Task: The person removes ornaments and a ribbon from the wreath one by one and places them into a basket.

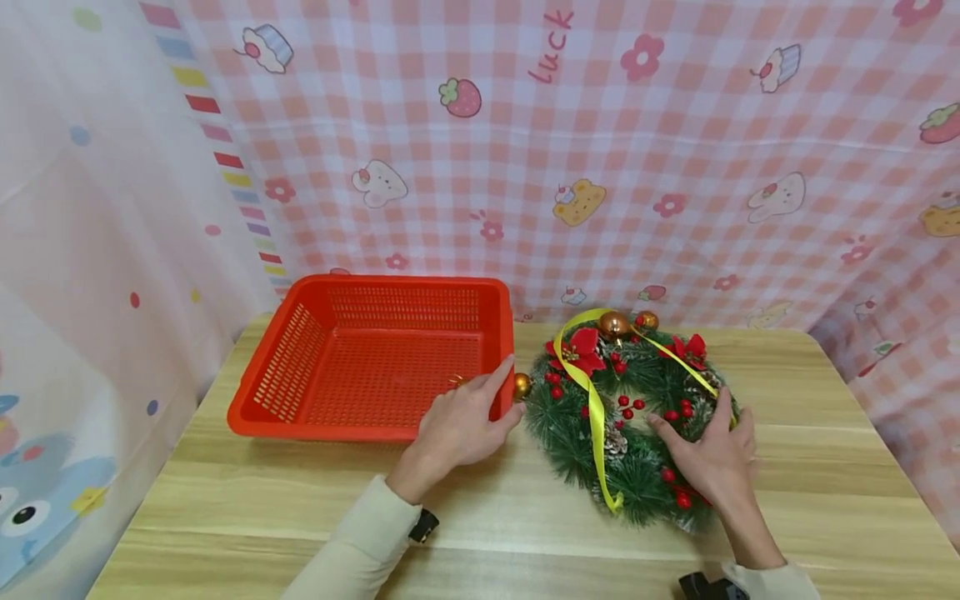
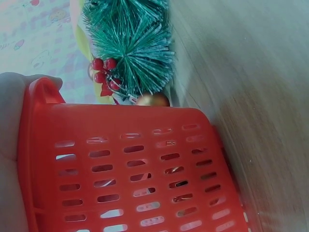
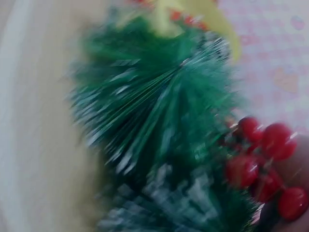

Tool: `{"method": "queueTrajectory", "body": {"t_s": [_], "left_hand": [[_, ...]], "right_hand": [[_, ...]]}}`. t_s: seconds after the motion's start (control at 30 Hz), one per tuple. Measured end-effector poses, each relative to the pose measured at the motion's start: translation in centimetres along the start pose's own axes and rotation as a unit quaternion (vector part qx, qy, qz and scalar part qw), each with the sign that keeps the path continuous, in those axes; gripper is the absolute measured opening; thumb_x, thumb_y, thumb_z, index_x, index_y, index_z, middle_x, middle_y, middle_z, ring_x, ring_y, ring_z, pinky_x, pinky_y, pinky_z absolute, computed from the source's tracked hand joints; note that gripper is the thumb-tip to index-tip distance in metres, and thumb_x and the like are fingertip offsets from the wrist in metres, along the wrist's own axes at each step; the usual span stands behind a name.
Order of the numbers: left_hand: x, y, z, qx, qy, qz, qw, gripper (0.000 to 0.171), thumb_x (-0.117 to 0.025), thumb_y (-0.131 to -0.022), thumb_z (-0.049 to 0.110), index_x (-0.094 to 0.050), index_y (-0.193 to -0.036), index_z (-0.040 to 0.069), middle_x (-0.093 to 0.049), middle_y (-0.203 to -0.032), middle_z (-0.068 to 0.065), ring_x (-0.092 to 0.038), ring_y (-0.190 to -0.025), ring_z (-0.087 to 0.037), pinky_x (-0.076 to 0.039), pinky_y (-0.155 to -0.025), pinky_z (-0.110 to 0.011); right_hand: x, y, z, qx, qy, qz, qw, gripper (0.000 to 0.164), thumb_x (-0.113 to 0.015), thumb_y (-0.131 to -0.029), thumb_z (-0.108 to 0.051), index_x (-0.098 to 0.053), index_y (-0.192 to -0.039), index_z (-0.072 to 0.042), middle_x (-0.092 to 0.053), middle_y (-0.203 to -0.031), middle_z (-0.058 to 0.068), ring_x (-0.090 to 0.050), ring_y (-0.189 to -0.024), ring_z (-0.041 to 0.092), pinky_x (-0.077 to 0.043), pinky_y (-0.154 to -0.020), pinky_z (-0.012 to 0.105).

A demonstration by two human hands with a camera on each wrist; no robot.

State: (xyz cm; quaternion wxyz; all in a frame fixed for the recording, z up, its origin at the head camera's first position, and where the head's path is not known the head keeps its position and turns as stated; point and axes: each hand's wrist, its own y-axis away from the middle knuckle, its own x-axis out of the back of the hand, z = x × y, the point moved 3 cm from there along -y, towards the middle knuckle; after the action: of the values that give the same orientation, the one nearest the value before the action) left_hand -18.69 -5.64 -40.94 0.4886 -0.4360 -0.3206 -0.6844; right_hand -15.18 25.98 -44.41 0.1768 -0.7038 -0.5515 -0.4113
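Note:
A red plastic basket with slotted walls stands on the table. My left hand grips its right rim, the thumb outside the wall and other fingers over the inner side. To the right lies a green Christmas wreath with red berries, red flowers, pine cones and a yellow ribbon. My right hand holds the wreath's right side, thumb toward the centre hole and fingers round the outer edge. The slotted basket wall fills the left wrist view. Wreath needles are blurred in the right wrist view.
A gold ball sits in the narrow gap between basket and wreath. Something small and gold shows inside the basket near my left hand. The wooden table meets a pink checked curtain at the back; a white curtain hangs at left.

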Motion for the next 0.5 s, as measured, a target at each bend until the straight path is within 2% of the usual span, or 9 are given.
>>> {"method": "queueTrajectory", "body": {"t_s": [0.13,0.23,0.37,0.5], "left_hand": [[0.0,0.0,-0.1,-0.001,-0.002,0.005,1.0,0.067,-0.044,-0.098,0.056,-0.023,-0.158,0.033,-0.054,-0.145,-0.009,-0.065,-0.109,-0.033,-0.054,-0.068,-0.037],[0.0,0.0,-0.1,-0.002,-0.003,0.006,1.0,0.067,-0.044,-0.098,0.056,-0.023,-0.158,0.033,-0.054,-0.145,-0.009,-0.066,-0.108,-0.033,-0.054,-0.068,-0.038],[-0.1,0.0,-0.1,-0.003,-0.002,0.004,1.0,0.068,-0.046,-0.098,0.056,-0.023,-0.158,0.032,-0.053,-0.146,-0.009,-0.065,-0.11,-0.034,-0.055,-0.07,-0.039],[-0.1,0.0,0.0,-0.002,-0.005,0.002,1.0,0.069,-0.046,-0.098,0.057,-0.023,-0.158,0.032,-0.052,-0.146,-0.008,-0.062,-0.116,-0.033,-0.056,-0.077,-0.044]], "right_hand": [[-0.4,-0.7,0.6,0.003,0.006,0.004,1.0,0.122,-0.062,-0.086,-0.067,0.021,-0.155,-0.01,0.019,-0.155,0.038,0.002,-0.137,0.067,-0.016,-0.1,0.081],[-0.3,-1.1,1.1,0.022,0.011,-0.002,1.0,0.121,-0.062,-0.088,-0.063,0.023,-0.154,-0.009,0.017,-0.155,0.039,-0.002,-0.135,0.069,-0.021,-0.099,0.081],[0.2,-1.7,1.8,0.07,0.017,-0.028,0.997,0.119,-0.062,-0.091,-0.057,0.027,-0.152,-0.007,0.015,-0.154,0.041,-0.001,-0.133,0.072,-0.022,-0.096,0.081],[1.1,-2.7,2.4,0.133,0.033,-0.052,0.989,0.118,-0.063,-0.093,-0.053,0.027,-0.151,-0.003,0.011,-0.153,0.043,-0.003,-0.132,0.071,-0.021,-0.098,0.08]]}}
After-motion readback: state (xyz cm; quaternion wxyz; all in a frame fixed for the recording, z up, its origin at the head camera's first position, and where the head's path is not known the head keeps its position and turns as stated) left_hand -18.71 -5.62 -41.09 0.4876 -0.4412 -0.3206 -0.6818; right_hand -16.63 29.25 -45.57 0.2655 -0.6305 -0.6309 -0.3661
